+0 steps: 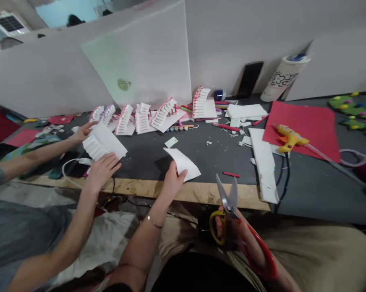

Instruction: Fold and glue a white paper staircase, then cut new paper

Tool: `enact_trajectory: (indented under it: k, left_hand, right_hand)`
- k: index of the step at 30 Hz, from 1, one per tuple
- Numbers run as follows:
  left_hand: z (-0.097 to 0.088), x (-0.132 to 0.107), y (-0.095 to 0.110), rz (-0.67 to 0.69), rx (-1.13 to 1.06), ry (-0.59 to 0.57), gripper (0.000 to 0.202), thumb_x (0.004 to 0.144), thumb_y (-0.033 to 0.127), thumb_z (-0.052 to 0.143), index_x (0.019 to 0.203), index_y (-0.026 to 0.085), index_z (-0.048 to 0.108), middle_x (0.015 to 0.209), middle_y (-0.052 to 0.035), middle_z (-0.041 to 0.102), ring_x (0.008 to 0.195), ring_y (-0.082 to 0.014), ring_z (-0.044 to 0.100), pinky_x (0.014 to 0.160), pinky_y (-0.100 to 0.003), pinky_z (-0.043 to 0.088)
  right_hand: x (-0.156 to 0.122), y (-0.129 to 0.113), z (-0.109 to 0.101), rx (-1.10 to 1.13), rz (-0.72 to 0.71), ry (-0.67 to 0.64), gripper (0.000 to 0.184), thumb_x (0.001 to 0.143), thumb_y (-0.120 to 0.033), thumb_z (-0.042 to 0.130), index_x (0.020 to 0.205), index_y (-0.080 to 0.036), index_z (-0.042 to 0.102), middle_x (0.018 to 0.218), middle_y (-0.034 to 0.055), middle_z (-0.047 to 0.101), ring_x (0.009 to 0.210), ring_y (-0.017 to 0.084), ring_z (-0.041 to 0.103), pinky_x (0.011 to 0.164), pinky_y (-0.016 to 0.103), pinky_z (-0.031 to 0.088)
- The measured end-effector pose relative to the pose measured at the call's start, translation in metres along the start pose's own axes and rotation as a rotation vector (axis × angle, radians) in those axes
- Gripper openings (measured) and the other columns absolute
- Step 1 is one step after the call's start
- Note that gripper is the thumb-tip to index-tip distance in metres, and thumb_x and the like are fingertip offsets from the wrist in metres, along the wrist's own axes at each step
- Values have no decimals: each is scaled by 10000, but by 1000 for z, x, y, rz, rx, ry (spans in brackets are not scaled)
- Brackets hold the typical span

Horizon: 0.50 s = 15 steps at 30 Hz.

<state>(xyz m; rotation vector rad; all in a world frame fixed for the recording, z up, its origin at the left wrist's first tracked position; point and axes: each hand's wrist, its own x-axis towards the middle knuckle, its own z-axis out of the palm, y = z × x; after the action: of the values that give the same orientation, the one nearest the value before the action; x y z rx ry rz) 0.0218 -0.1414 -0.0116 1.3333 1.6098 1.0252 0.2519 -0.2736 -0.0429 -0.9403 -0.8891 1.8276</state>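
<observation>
My left hand (171, 182) pinches a curved piece of white paper (183, 163) just above the table's wooden front edge (183, 192). My right hand (231, 231) is lower, below that edge, shut on a pair of scissors (227, 200) with yellow and red handles. The scissor blades stand open and point up, with no paper between them. To the left, a co-worker's two hands (102, 170) hold a pleated white paper sheet (102, 142) flat on the dark tabletop (146, 162).
Several pleated white paper stair models (143, 118) with red parts stand along the back. A yellow hot glue gun (291, 138) lies on a red sheet (301, 125). A long white board strip (264, 164) overhangs the front edge. Paper scraps and markers are scattered about.
</observation>
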Motion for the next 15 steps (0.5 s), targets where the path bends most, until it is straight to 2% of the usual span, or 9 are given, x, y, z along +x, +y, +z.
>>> enact_trajectory:
  k: [2, 3, 4, 5, 6, 8, 10, 12, 15]
  left_hand:
    - [-4, 13, 11, 108, 278, -11, 412, 787, 165, 686, 1181, 155, 565, 1166, -145, 679, 1111, -311, 629, 995, -484, 480]
    - [-1, 18, 17, 194, 384, 55, 495, 780, 146, 696, 1250, 145, 541, 1271, -172, 629, 1211, -331, 570, 1055, -504, 431]
    - [4, 21, 22, 273, 469, 145, 516, 814, 151, 670, 1306, 140, 515, 1361, -189, 570, 1293, -342, 503, 1101, -523, 380]
    - [13, 23, 26, 334, 535, 188, 496, 856, 159, 630, 1335, 141, 503, 1398, -191, 542, 1324, -343, 471, 1113, -529, 361]
    - [26, 24, 29, 395, 582, 146, 456, 885, 169, 600, 1332, 144, 516, 1380, -183, 559, 1307, -333, 486, 1101, -517, 377]
    - [57, 23, 29, 564, 652, -135, 370, 911, 196, 586, 1278, 157, 570, 1318, -149, 612, 1236, -293, 543, 1049, -457, 440]
    - [88, 22, 27, 756, 731, -361, 375, 934, 227, 571, 1305, 175, 557, 1388, -124, 570, 1277, -269, 510, 1031, -417, 457]
    - [110, 20, 25, 847, 841, -451, 318, 965, 204, 506, 1274, 170, 575, 1329, -125, 598, 1203, -262, 544, 936, -417, 497]
    - [117, 21, 26, 880, 965, -502, 246, 983, 136, 412, 1087, 129, 635, 1109, -132, 640, 1045, -244, 583, 733, -336, 504]
  right_hand:
    - [-6, 4, -4, 7, -12, 39, 481, 905, -623, 476, 1253, -306, 574, 978, 99, 647, 814, 257, 603, 713, 407, 526]
    - [-8, 6, -6, 10, -16, 59, 481, 898, -622, 487, 1249, -305, 576, 975, 100, 651, 806, 256, 605, 703, 405, 528]
    - [-10, 7, -6, 11, -21, 78, 478, 891, -623, 496, 1242, -309, 580, 971, 98, 654, 790, 253, 604, 695, 403, 528]
    - [-12, 8, -6, 11, -31, 92, 473, 883, -627, 504, 1230, -316, 585, 961, 94, 657, 770, 248, 601, 688, 401, 528]
    - [-13, 8, -6, 9, -46, 97, 468, 875, -639, 505, 1211, -324, 593, 943, 88, 658, 749, 244, 597, 680, 401, 527]
    - [-14, 7, -4, 8, -77, 88, 466, 860, -676, 493, 1157, -335, 608, 897, 77, 654, 719, 245, 590, 657, 404, 523]
    - [-13, 8, -5, 17, -101, 95, 468, 851, -699, 481, 1116, -336, 610, 852, 68, 641, 703, 250, 587, 625, 401, 517]
    - [-10, 11, -9, 45, -124, 114, 471, 837, -702, 498, 1108, -332, 604, 816, 60, 626, 678, 245, 584, 595, 392, 512]
    - [-2, 20, -16, 113, -144, 88, 486, 779, -710, 573, 1065, -319, 610, 739, 45, 597, 613, 230, 572, 548, 377, 500]
